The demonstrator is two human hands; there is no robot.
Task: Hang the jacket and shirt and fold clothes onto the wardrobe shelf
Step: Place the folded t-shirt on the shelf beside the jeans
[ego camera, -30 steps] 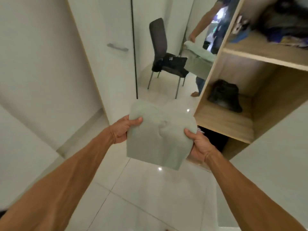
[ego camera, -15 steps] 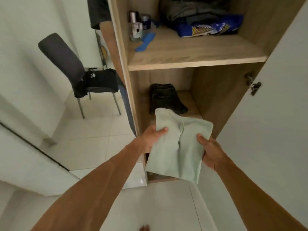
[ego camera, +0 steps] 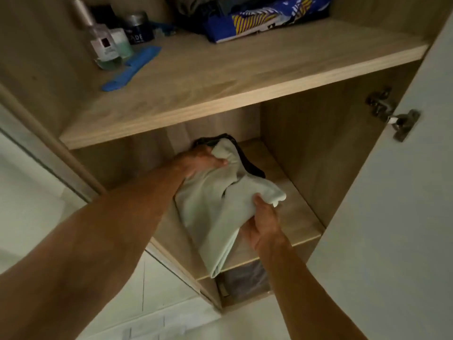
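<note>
The folded pale green garment [ego camera: 215, 212] was in the wardrobe, held just over the lower shelf [ego camera: 299, 217]. Both hands were holding it. The left hand [ego camera: 201, 163] was deep over this shelf, near its back wall, and its fingers were closed on the far edge of the garment, with the thumb pressed on top of the cloth. The right hand [ego camera: 263, 227] was nearer to the front edge of the shelf and its fingers gripped the right side of the garment, the thumb on top and the other fingers under the cloth. The near end of the garment hung a little past the front edge of the shelf. I could not tell if the cloth already lay on the board.

At the back of the lower shelf there was a dark folded garment [ego camera: 252, 165], and the far end of the green garment covered a part of it. Under the lower shelf a dark box [ego camera: 245, 278] was partly visible.

Above the lower shelf was the upper shelf [ego camera: 220, 77]. On its left part stood a glass bottle [ego camera: 101, 42] and a dark jar [ego camera: 139, 28], and a blue comb [ego camera: 132, 68] lay just before them. On its back part lay a blue patterned cloth [ego camera: 264, 20] with more dark clothes behind.

To the right of the lower shelf the white door [ego camera: 392, 217] stood open on a metal hinge [ego camera: 392, 114]. To the left and below the lower shelf was the pale tiled floor [ego camera: 36, 204].
</note>
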